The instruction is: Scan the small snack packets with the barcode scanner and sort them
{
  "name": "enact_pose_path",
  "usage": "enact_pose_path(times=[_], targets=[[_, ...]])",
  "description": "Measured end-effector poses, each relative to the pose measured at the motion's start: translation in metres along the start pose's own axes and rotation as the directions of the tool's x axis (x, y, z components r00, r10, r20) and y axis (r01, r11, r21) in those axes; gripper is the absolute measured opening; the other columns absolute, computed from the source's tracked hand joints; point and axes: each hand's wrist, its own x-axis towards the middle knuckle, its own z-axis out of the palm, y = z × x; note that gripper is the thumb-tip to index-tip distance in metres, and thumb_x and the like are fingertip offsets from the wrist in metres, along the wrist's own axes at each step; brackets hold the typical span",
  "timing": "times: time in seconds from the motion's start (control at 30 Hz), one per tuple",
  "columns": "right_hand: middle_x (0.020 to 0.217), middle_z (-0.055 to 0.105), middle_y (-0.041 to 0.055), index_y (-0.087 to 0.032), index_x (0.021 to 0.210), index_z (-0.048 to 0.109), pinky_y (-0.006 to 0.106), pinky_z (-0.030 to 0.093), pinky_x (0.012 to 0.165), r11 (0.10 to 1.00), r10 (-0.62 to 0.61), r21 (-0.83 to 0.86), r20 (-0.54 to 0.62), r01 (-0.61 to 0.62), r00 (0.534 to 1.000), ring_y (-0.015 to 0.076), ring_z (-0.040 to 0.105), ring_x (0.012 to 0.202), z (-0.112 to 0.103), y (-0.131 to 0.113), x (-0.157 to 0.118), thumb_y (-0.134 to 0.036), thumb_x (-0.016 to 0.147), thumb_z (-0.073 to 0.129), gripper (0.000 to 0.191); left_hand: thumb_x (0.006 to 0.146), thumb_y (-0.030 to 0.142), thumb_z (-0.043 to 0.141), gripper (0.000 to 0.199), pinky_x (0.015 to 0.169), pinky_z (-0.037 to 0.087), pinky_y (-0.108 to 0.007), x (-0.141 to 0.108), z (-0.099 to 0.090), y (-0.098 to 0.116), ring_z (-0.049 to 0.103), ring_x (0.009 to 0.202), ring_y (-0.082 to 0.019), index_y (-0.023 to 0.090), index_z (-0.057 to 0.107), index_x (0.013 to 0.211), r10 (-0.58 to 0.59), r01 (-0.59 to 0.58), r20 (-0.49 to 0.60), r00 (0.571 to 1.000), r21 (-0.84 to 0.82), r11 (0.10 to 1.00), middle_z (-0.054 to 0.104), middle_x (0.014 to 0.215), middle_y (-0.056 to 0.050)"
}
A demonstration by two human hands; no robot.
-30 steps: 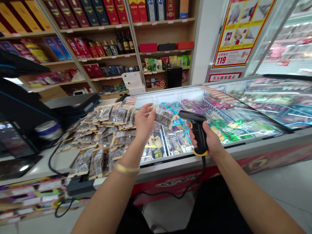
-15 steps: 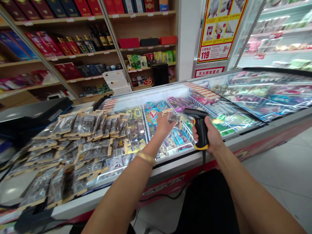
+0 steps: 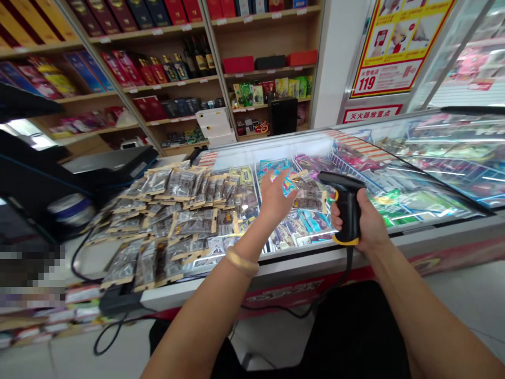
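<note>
My right hand [image 3: 371, 218] is wrapped around the handle of a black barcode scanner [image 3: 347, 210] with yellow trim, its head pointing left. My left hand [image 3: 274, 200] hovers over the freezer's glass top with its fingers and thumb apart. Just right of the thumb, a clear packet with dark contents [image 3: 311, 200] and a tan edge lies on the glass, close below the scanner head. Farther left, a large heap of similar packets [image 3: 185, 184] is spread over the freezer's left end.
The chest freezer [image 3: 276, 268] holds baskets of colourful packaged goods under its glass. Behind stand shelves [image 3: 272, 71] of boxes and bottles. A black cable [image 3: 349, 258] hangs from the scanner. At left are dark equipment and a round container [image 3: 71, 210].
The view has swung left, so the scene sits farther right. My left hand has drawn back leftward from the packet near the scanner. My right hand still grips the scanner.
</note>
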Motion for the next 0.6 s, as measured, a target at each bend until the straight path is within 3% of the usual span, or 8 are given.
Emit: enact_pose_path(times=[0.1,0.23,0.37,0.5,0.6], targets=[[0.064,0.054,-0.0016,-0.020,0.097,0.067,0.025,0.040,0.039,0.999,0.032,-0.003,0.067,-0.032,0.997,0.0111,0.044,0.045,0.030,0.014,0.001,-0.075,0.075,0.071,0.060,0.082,0.029,0.075,0.053,0.121,0.038,-0.052,-0.017,-0.042,-0.021,0.048,0.140,-0.032,0.025,0.064,0.134,0.068,-0.064,-0.129,0.989,0.035,0.997,0.052,0.146,-0.016],[0.064,0.055,-0.0019,-0.019,0.099,0.066,0.024,0.042,0.040,0.993,0.118,-0.001,0.181,-0.120,0.976,0.0108,0.047,0.046,0.074,0.037,0.000,-0.075,0.077,0.070,0.060,0.085,0.030,0.070,0.042,0.118,0.041,-0.050,-0.048,-0.108,-0.052,0.054,0.131,-0.029,0.025,0.066,0.127,0.151,-0.122,-0.294,0.944,0.115,0.986,0.060,0.133,-0.013],[0.063,0.054,-0.0026,-0.017,0.099,0.065,0.022,0.041,0.039,0.978,0.206,-0.020,0.258,-0.208,0.944,0.0096,0.047,0.045,0.110,0.058,-0.004,-0.076,0.071,0.074,0.065,0.086,0.035,0.069,0.043,0.110,0.046,-0.048,-0.078,-0.160,-0.079,0.057,0.125,-0.030,0.021,0.066,0.126,0.087,0.003,-0.404,0.911,0.216,0.976,0.061,0.127,-0.014],[0.062,0.055,-0.0029,-0.018,0.101,0.064,0.022,0.041,0.039,0.960,0.280,-0.074,0.323,-0.271,0.904,0.0099,0.047,0.045,0.132,0.073,-0.009,-0.076,0.066,0.077,0.069,0.079,0.045,0.075,0.058,0.105,0.047,-0.055,-0.096,-0.179,-0.095,0.059,0.119,-0.038,0.018,0.064,0.130,-0.088,0.235,-0.401,0.912,0.334,0.913,0.063,0.119,-0.019],[0.062,0.055,-0.0029,-0.018,0.104,0.064,0.022,0.041,0.039,0.959,0.284,-0.096,0.357,-0.268,0.890,0.0101,0.048,0.045,0.138,0.078,-0.011,-0.075,0.070,0.075,0.068,0.074,0.050,0.079,0.068,0.103,0.044,-0.061,-0.102,-0.177,-0.098,0.061,0.113,-0.042,0.019,0.063,0.132,-0.153,0.292,-0.338,0.929,0.415,0.862,0.066,0.109,-0.019]])
